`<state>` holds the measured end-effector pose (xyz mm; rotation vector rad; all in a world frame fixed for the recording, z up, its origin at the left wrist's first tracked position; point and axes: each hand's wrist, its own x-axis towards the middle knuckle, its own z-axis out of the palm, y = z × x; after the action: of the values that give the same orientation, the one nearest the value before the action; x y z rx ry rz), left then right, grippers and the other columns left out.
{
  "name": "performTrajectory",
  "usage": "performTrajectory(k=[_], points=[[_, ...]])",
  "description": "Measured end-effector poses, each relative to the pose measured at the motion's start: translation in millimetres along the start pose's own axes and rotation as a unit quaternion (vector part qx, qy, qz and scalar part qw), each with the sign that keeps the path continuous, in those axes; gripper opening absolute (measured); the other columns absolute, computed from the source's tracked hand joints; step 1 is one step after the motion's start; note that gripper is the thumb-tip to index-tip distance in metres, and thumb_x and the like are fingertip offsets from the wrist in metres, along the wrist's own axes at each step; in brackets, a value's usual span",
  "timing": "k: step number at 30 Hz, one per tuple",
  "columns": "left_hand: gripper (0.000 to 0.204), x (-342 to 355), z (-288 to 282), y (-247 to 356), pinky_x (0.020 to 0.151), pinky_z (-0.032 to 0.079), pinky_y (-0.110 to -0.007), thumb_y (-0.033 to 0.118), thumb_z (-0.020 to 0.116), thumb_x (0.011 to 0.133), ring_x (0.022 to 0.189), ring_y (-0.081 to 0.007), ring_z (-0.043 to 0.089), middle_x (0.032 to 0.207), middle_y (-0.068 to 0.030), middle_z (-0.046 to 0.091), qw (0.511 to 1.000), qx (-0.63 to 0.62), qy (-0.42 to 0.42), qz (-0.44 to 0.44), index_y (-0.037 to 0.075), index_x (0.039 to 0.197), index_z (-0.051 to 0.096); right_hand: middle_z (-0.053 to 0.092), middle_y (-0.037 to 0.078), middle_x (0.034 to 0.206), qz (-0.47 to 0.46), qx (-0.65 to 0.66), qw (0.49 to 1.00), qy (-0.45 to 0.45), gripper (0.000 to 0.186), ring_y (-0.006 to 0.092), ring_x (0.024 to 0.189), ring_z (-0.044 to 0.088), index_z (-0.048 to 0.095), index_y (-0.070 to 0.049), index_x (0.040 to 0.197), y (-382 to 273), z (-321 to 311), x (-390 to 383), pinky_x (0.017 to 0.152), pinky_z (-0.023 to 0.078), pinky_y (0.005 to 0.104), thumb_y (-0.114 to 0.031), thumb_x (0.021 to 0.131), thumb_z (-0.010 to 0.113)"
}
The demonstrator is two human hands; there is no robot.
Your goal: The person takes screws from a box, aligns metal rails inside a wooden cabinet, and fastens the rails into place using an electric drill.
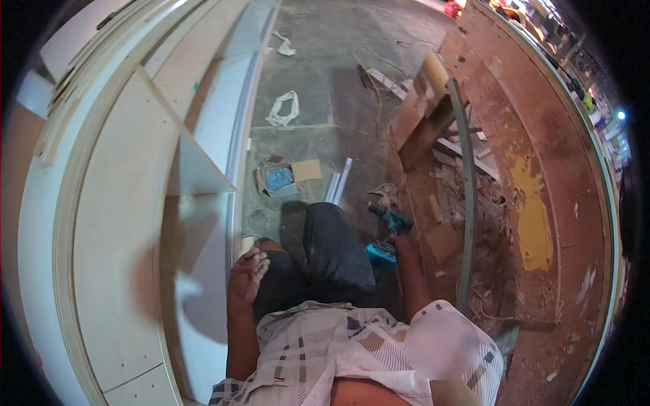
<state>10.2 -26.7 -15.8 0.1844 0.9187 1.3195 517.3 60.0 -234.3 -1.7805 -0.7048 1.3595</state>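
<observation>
My right hand (pixel 405 246) is wrapped round the grip of a teal and black cordless drill (pixel 394 220). The drill is beside my right knee, its dark nose pointing up and to the left, with its battery base nearer to me. My left hand (pixel 249 272) is raised next to the long pale cabinet (pixel 233 213), close to its front edge. Its fingers are curled together; whatever they may hold is too small to make out.
An open carton (pixel 277 180) with blue contents lies on the concrete floor ahead. Beside it are white strips (pixel 342 181). A crumpled white loop (pixel 283 109) lies farther off. At right stands a worn brown workbench (pixel 542 203) with a grey-green bar (pixel 467 183) and wood scraps (pixel 443 203).
</observation>
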Motion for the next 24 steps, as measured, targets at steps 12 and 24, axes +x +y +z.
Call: performTrajectory(k=[12, 24], points=[[0.026, 70.2, 14.2, 5.9, 0.101, 0.049, -0.039, 0.005, 0.063, 0.088, 0.111, -0.0328, 0.06, 0.117, -0.0221, 0.062, 0.994, 0.042, -0.052, 0.082, -0.004, 0.111, 0.056, 0.063, 0.004, 0.086, -0.251, 0.214, 0.943, 0.038, 0.036, 0.0186, 0.074, 0.061, 0.061, -0.006, 0.108, -268.2, 36.9, -209.7, 0.072, 0.052, 0.0345, -0.002, 0.074, 0.073], [0.019, 106.9, 26.0, -10.0, 0.098, 0.051, -0.038, 0.011, 0.062, 0.093, 0.107, -0.0286, 0.064, 0.111, -0.0156, 0.066, 0.992, -0.114, 0.04, 0.03, 0.0, 0.108, 0.059, 0.064, 0.006, 0.088, -0.202, 0.028, 0.95, -0.237, 0.03, 0.0138, 0.062, 0.056, 0.062, -0.001, 0.107, -292.1, 186.8, -256.2, 0.054, 0.045, 0.0279, -0.003, 0.079, 0.074]])
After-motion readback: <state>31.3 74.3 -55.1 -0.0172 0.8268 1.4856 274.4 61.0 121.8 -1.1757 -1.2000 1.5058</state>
